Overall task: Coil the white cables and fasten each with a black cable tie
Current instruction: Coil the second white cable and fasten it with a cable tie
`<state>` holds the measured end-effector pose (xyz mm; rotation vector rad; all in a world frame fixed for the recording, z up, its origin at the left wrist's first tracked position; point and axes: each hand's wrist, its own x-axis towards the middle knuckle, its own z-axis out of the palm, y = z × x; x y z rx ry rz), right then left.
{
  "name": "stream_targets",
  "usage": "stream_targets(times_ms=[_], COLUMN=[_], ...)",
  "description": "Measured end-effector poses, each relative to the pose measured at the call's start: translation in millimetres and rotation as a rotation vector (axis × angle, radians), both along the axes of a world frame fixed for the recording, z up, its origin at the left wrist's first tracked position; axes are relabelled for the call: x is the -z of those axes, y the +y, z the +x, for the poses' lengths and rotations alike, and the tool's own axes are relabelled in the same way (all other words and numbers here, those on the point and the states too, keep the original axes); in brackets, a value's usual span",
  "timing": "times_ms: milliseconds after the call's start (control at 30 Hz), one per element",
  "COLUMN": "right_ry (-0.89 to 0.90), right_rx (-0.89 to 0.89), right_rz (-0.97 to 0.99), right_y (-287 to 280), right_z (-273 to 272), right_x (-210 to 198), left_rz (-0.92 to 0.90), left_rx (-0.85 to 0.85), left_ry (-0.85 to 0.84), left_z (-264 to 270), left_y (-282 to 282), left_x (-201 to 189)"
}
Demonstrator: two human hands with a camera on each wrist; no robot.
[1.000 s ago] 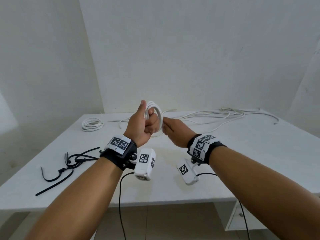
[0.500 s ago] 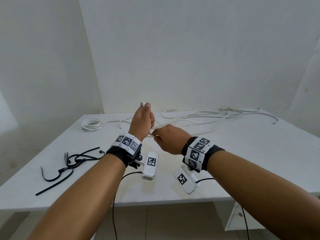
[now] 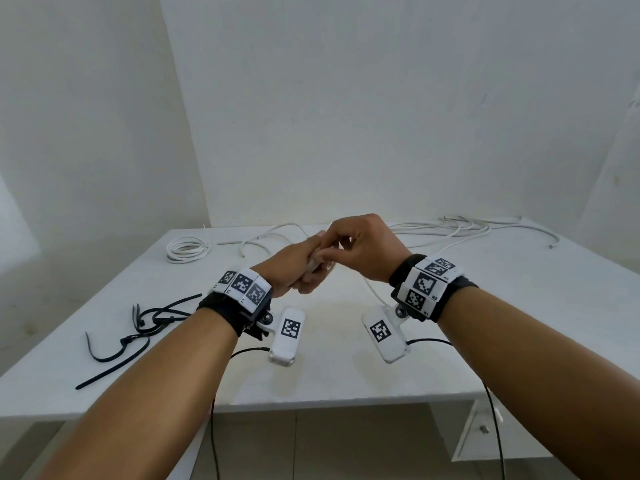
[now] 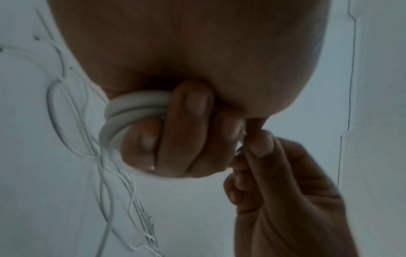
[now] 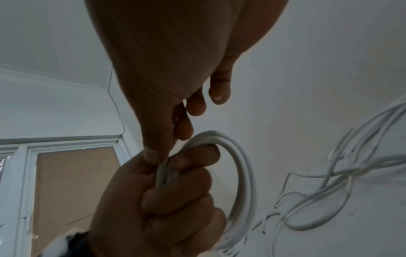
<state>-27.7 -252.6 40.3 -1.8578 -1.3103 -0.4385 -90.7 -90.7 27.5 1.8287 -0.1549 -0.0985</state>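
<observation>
White and smooth, the cable being coiled [image 5: 243, 173] sits as a few round loops bunched in the left hand [image 3: 291, 271], which is curled tight around one side of the bundle, above the middle of the white table [image 3: 519, 341]. From the right wrist view the loops bulge out to the right of the fist in a neat arc, stacked closely side by side; the left wrist view shows three or so turns of the same cable [image 4: 123, 114] wrapped over the fingers [image 4: 186, 125]. The ring stands roughly on edge rather than lying flat, though its exact tilt is hard to read in the head view, where both hands hide most of it.

The right hand [image 3: 363, 247] comes over from the right, its thumb and forefinger pinching the cable right at the left fist; the other fingers hang loosely bent.

In the upper right of the head frame, a tangle of loose white cables [image 3: 467, 230] runs lengthwise along the far edge of the table, left to right. A finished small coil [image 3: 187, 249] lies flat at the far left. In the lower left, near the left forearm, black cable ties [image 3: 138, 330] lie in a loose heap, one long strap pointing toward the near left corner.
</observation>
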Motion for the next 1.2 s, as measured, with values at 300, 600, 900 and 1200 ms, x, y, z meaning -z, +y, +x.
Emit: stream_targets(times_ms=[300, 600, 900, 1200], right_ry=[0.174, 0.256, 0.395, 0.365], right_rx=[-0.029, 0.143, 0.204, 0.228], right_rz=[0.216, 0.427, 0.38, 0.322], right_y=[8.4, 28.7, 41.1, 65.8], right_z=[-3.3, -6.4, -6.4, -13.3], right_x=[6.4, 9.6, 1.5, 6.2], left_rz=[-0.285, -0.222, -0.138, -0.189], left_rx=[0.098, -0.361, -0.525, -0.553], left_ry=[0.057, -0.099, -0.162, -0.14], left_z=[-8.5, 1.2, 3.0, -4.5], left_y=[-7.0, -22.2, -23.5, 3.4], left_x=[-16.0, -20.2, -26.1, -24.8])
